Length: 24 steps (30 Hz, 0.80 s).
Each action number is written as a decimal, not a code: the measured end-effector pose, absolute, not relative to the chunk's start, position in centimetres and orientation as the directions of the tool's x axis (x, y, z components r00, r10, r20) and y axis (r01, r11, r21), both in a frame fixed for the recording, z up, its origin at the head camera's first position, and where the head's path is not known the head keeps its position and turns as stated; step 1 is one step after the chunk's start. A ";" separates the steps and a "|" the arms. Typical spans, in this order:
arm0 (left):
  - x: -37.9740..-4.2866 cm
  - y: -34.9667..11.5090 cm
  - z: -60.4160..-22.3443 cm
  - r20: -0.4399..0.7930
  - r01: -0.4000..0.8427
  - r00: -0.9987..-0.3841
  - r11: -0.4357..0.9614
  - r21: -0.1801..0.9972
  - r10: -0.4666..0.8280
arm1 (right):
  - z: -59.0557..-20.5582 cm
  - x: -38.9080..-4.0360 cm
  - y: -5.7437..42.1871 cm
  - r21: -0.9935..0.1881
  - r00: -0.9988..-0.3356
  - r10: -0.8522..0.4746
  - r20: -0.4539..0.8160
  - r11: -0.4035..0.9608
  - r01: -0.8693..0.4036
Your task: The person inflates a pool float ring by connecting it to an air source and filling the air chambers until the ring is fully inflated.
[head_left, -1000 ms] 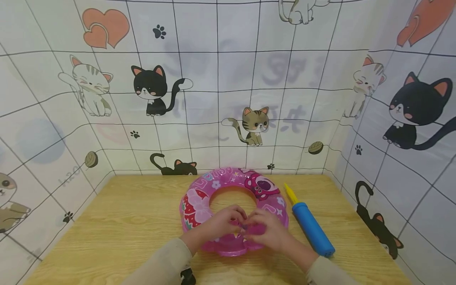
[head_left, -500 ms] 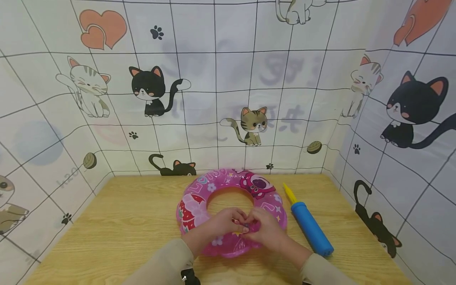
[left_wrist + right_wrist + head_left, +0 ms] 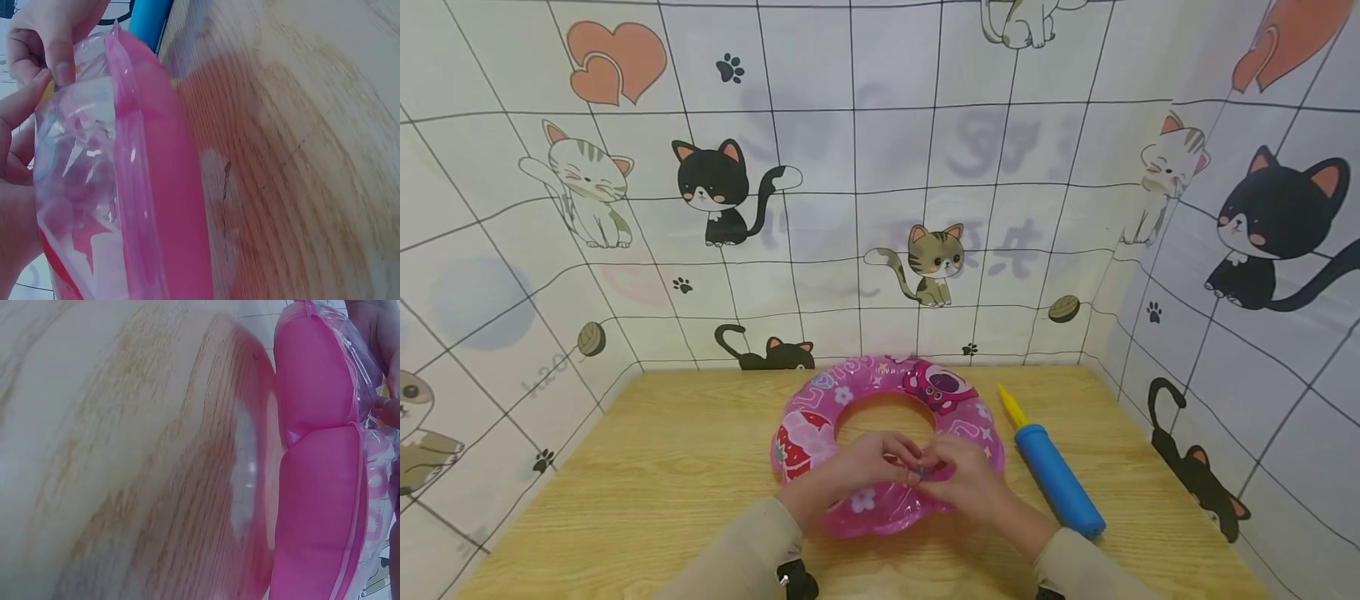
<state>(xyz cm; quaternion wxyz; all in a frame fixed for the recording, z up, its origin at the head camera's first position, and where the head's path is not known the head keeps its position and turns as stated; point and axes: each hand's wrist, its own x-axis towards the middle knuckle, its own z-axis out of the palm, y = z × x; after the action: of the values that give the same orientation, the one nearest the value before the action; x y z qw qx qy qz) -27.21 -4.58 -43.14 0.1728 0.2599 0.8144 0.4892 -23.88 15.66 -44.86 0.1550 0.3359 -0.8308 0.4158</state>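
A pink swim ring [image 3: 880, 518], printed with strawberries and a bear, lies on the wooden table and looks partly inflated, its near side creased. Over that near side my left hand [image 3: 868, 461] and right hand [image 3: 964, 482] meet, fingertips pinching a small bluish piece [image 3: 922, 472] on the ring's top. Seen from the left wrist, the left thumb and the right hand [image 3: 56, 31] come together on the clear upper film [image 3: 75, 150]. I cannot tell what the small piece is, since fingers cover most of it.
To the right of the ring lies a blue hand pump [image 3: 1060, 482] with a yellow nozzle [image 3: 1012, 407] facing the back. A white cloth wall [image 3: 820, 275] with cat prints surrounds the table [image 3: 662, 467] at the back and sides.
The right hand's fingers have drawn in from a looser spread to a pinch beside the left fingertips. The ring has shifted slightly left. The pump lies where it was.
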 end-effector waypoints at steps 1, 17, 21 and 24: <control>-27.2 -4.5 -43.1 -0.025 0.260 -0.804 0.391 0.883 0.594 | -44.9 -23.9 15.7 -0.576 -0.717 -0.433 0.545 0.428 -0.697; -26.5 -4.3 -43.4 -0.027 0.220 -0.851 0.405 0.887 0.524 | -45.3 -24.1 15.4 -0.481 -0.624 -0.421 0.659 0.403 -0.779; -26.7 -4.5 -43.8 -0.018 0.220 -0.854 0.394 0.893 0.519 | -45.0 -23.9 15.4 -0.548 -0.709 -0.414 0.571 0.452 -0.704; -26.7 -4.7 -43.8 -0.016 0.217 -0.849 0.377 0.901 0.528 | -44.8 -23.8 15.6 -0.588 -0.774 -0.410 0.483 0.503 -0.634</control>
<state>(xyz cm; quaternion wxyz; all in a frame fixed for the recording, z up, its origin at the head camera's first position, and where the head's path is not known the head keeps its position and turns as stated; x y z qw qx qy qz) -26.71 -4.66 -43.79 0.1526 0.2281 0.8155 0.5096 -23.80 15.63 -44.81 0.1416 0.3051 -0.8552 0.3944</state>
